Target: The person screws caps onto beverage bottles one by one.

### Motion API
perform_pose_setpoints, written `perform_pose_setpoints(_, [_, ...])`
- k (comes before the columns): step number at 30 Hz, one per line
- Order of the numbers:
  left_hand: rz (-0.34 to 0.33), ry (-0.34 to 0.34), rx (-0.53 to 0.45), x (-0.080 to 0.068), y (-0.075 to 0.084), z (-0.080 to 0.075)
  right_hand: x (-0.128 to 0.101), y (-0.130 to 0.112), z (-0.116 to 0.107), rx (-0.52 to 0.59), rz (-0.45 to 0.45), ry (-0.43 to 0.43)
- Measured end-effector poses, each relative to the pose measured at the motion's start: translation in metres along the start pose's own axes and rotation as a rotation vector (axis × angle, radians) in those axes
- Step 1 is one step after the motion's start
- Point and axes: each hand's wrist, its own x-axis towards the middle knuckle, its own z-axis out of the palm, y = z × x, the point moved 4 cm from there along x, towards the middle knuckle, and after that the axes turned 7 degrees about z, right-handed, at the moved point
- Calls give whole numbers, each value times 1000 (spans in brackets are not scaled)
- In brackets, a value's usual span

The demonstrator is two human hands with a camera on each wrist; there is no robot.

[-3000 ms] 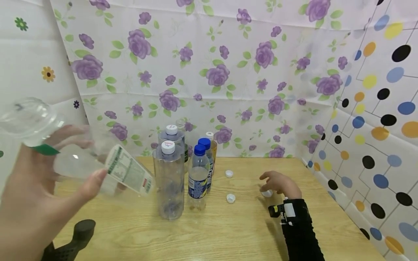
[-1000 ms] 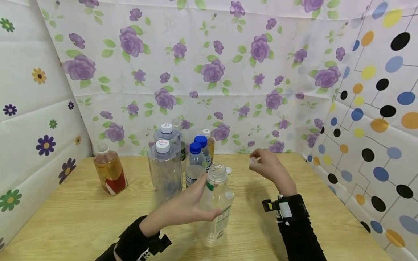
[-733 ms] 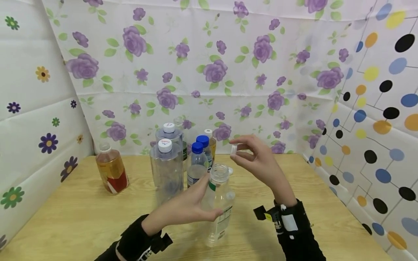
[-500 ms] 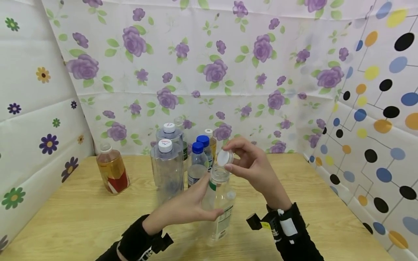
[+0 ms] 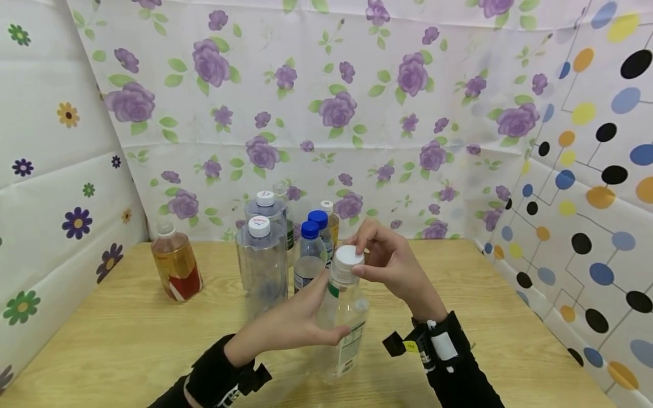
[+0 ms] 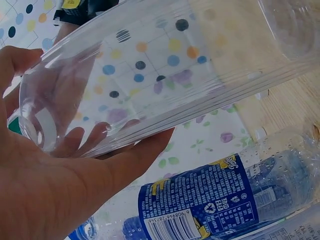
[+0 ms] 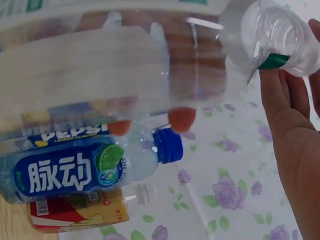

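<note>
A clear, empty plastic bottle (image 5: 349, 345) with a green-edged label stands upright on the table at the front middle. My left hand (image 5: 293, 323) grips it from the left; in the left wrist view the fingers (image 6: 145, 155) wrap around its clear wall. At the bottle's mouth, my right hand (image 5: 393, 263) pinches a white cap (image 5: 349, 256) between thumb and fingers. The cap sits over the mouth. From the right wrist view, the right hand (image 7: 295, 130) is beside the bottle's neck (image 7: 287, 42), with the left fingertips (image 7: 182, 120) showing below the bottle.
Just behind stand large clear bottles with white caps (image 5: 259, 226) and blue-capped bottles (image 5: 310, 243). An uncapped bottle with a gold and red label (image 5: 176, 263) stands at the left. A floral curtain (image 5: 336, 113) hangs along the table's (image 5: 153, 351) back edge.
My left hand has brought the bottle from the left and stood it upright at the front. My right hand has picked up a white cap from the table and brought it onto the bottle's mouth.
</note>
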Motion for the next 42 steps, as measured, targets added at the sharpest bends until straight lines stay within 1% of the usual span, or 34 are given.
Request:
perform_pose_setpoints(6, [12, -2, 14, 0, 1, 0, 1, 4, -1, 13, -36, -74])
perform_pose_setpoints(11, [27, 2, 22, 2, 2, -1, 1, -1, -3, -20, -22, -86])
perform_pose_setpoints(18, [10, -7, 24, 1, 3, -1, -1, -10, -3, -99, -3, -102])
perform_pose_setpoints(22, [5, -5, 31, -1, 2, 0, -1, -11, -2, -104, 17, -116])
perform_pose_setpoints(25, [14, 8, 43, -2, 2, -1, -1, -11, -1, -104, 28, -127])
perform_pose_setpoints(28, [15, 19, 36, -2, 1, -1, 0, -10, -1, -107, 41, -137])
perform_pose_setpoints(30, [5, 17, 23, -3, 0, 0, 0, -10, -1, -115, 52, -146])
perform_pose_setpoints(34, [-17, 15, 8, -3, -1, 1, -2, -13, -3, -174, 104, -179])
perform_pose_setpoints(37, [-18, 17, 13, -1, -1, 2, -5, -21, -5, -239, 137, -201])
perform_pose_setpoints(39, [-15, 18, 19, 0, -1, 2, -7, -26, -6, -278, 139, -203])
perform_pose_setpoints(42, [-10, 11, 22, 2, 0, 2, -8, -34, -4, -323, 114, -198])
